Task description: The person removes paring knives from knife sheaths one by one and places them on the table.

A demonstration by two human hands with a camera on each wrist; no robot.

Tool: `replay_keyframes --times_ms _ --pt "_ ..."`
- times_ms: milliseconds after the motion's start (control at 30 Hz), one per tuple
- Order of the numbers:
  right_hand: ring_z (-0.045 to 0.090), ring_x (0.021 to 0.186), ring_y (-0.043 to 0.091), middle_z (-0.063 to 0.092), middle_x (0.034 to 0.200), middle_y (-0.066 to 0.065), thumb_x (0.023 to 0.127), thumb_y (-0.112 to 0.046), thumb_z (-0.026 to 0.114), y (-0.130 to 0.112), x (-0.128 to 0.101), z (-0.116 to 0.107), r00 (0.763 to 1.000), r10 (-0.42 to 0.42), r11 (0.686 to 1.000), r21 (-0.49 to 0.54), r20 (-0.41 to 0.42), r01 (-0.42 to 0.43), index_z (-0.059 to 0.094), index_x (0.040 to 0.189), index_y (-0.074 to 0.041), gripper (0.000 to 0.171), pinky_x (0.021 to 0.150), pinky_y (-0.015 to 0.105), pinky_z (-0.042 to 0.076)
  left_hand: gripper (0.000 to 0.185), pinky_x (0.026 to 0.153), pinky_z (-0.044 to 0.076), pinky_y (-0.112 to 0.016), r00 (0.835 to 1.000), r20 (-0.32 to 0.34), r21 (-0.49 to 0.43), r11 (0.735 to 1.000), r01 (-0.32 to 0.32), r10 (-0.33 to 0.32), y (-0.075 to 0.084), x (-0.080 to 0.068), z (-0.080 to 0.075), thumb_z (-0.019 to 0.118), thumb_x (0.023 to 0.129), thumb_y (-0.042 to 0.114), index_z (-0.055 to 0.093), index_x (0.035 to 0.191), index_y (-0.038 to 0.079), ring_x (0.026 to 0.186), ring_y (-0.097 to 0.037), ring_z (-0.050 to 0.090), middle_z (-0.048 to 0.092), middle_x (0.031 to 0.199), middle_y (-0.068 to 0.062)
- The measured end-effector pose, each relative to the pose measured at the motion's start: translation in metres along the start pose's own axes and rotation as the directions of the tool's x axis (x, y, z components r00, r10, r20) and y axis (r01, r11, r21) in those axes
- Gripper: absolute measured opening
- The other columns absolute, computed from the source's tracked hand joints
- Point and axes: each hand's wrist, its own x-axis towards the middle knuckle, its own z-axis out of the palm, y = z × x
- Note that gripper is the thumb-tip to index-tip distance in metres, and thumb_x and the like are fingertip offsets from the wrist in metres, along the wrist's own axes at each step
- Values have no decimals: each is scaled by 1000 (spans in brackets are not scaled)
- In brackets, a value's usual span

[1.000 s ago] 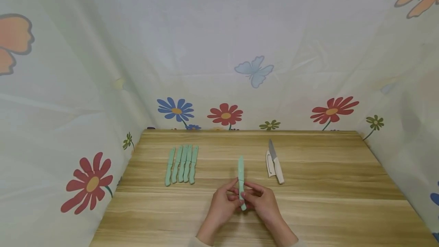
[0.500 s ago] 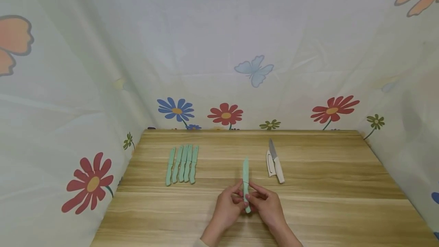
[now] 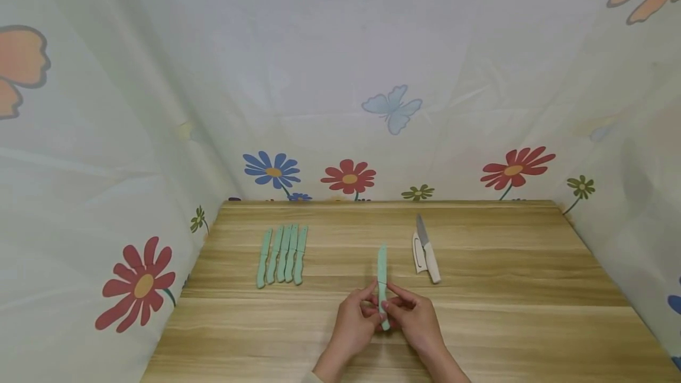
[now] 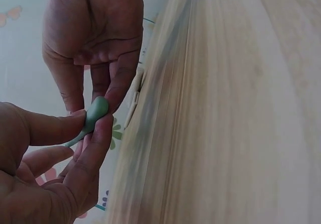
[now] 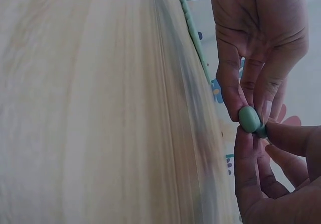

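A mint-green knife [image 3: 382,265] points away from me over the front middle of the table, its blade part as green as the handle. A thin dark line crosses it where blade part and handle meet. My left hand [image 3: 353,321] pinches the handle from the left between thumb and fingers. From the other side my right hand [image 3: 419,321] pinches the same handle, its thumb higher up. Both wrist views show the rounded green handle end [image 4: 97,108] between the fingertips of the two hands, raised above the tabletop.
Several similar mint-green knives [image 3: 285,256] lie side by side on the wooden table [image 3: 505,336] at the left. A white-handled knife [image 3: 430,259] with a grey blade rests beside its white sheath [image 3: 418,255] at right. Flower-printed white sheeting [image 3: 298,93] surrounds the table.
Both hands and the held green knife have shifted slightly to the right since a second ago. Over the last half second they have stayed nearly still. The knives on the table have not moved.
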Motion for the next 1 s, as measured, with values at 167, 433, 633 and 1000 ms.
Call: replay_keyframes --times_ms 167,433,633,1000 --pt "71 77 13 74 96 15 87 2 77 -1 0 1 1000 -15 1000 -24 -6 15 70 132 -5 46 64 26 62 74 69 61 -20 1000 -1 -4 1000 6 -6 1 0 0 73 85 -12 51 152 12 86 -8 67 61 111 -4" --pt "72 76 13 74 94 15 87 2 77 -5 -1 3 999 -34 998 -62 -11 33 71 130 -4 43 63 24 61 75 68 60 -19 1000 -6 4 1000 9 -9 3 -2 -1 72 85 -13 51 152 12 86 -11 67 61 111 -5" --pt "72 77 13 73 95 15 87 1 77 -6 -1 3 999 -39 996 -78 -8 38 71 130 -4 43 62 24 60 75 67 60 -19 1000 1 4 1000 4 -4 4 -2 -1 72 85 -13 51 152 12 85 -15 69 61 111 -7" --pt "72 82 16 74 98 13 88 -1 78 -2 -1 1 1000 -26 994 -103 -6 25 70 132 -6 45 64 26 61 75 68 61 -22 1000 12 -20 1000 6 -6 3 -5 -1 71 86 -13 50 153 12 83 -12 69 61 112 -8"
